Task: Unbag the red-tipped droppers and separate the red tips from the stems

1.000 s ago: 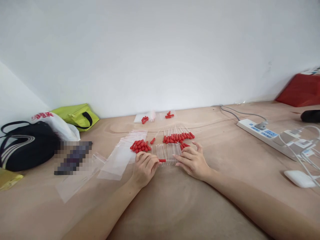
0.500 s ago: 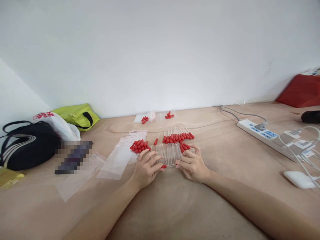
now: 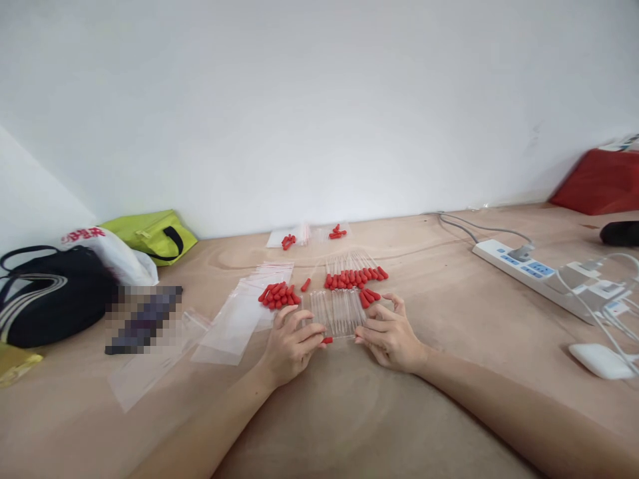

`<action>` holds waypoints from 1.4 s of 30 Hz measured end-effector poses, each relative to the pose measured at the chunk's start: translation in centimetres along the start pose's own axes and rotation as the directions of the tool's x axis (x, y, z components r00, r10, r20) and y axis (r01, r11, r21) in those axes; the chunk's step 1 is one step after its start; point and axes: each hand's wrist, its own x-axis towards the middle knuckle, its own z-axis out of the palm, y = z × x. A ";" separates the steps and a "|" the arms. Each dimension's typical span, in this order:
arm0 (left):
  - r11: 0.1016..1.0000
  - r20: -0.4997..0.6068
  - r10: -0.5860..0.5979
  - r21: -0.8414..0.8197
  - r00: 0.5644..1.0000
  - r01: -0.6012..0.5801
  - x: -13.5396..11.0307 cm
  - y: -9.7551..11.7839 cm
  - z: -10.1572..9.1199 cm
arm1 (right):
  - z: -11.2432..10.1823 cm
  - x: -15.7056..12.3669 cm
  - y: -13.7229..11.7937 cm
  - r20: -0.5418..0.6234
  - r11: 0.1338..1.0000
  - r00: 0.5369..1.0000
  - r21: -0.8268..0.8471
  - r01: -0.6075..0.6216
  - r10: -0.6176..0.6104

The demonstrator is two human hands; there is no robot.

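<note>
A flat row of clear thin tubes (image 3: 337, 311) lies on the wooden table (image 3: 449, 313) between my two hands. My left hand (image 3: 292, 342) is curled at the row's left side, its fingertips pinching a tube with a red cap (image 3: 327, 340) at the near edge. On the right side, my right hand (image 3: 389, 332) has its thumb and fingers closed on the row's edge, little finger raised. Loose red caps (image 3: 278, 295) lie in a pile just beyond my left hand. More capped tubes (image 3: 354, 274) lie in a row behind.
Clear zip bags (image 3: 234, 322) lie spread to the left, beside a blurred dark object (image 3: 142, 319). A black bag (image 3: 47, 296), a white plastic bag (image 3: 112, 253) and a green bag (image 3: 150, 233) sit far left. A power strip (image 3: 534, 269) with cables and a white charger (image 3: 599, 359) lie right. Two small bags with red caps (image 3: 309, 233) rest by the wall.
Both hands have drawn the row of clear tubes a little nearer to me. The red-capped tube at my left fingertips moved with them.
</note>
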 end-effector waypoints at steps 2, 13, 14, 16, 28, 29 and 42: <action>1.000 -0.014 0.006 -0.016 1.000 -0.006 -0.1 -0.1 -0.1 | -0.2 -0.1 0.1 -0.011 1.000 1.000 0.017 0.001 -0.001; 0.849 -0.206 -0.528 -0.162 0.824 0.504 -2.2 -3.5 0.0 | -0.8 -0.2 1.3 -0.022 0.978 0.977 0.010 -0.210 0.211; 0.790 -0.249 -0.613 -0.161 0.750 0.592 -2.4 -4.3 -0.1 | -0.7 0.1 1.2 -0.032 0.976 0.976 -0.007 -0.217 0.217; 0.626 -0.279 -0.774 -0.203 0.568 0.753 -2.9 -6.3 -0.4 | -0.3 0.8 1.0 -0.058 0.974 0.974 -0.042 -0.222 0.219; 0.237 0.061 -0.959 -0.361 0.277 0.902 -4.4 -11.4 0.0 | 3.3 4.8 0.3 -0.071 0.970 0.987 -0.188 -0.156 0.145; 0.236 0.085 -0.955 -0.357 0.283 0.904 -4.3 -11.2 0.0 | 3.3 4.7 0.2 -0.049 0.969 0.988 -0.192 -0.156 0.149; 0.374 -0.081 -0.927 -0.089 0.367 0.923 -4.3 -10.3 -1.5 | 2.9 4.6 -0.8 0.149 0.978 0.967 -0.052 -0.200 0.206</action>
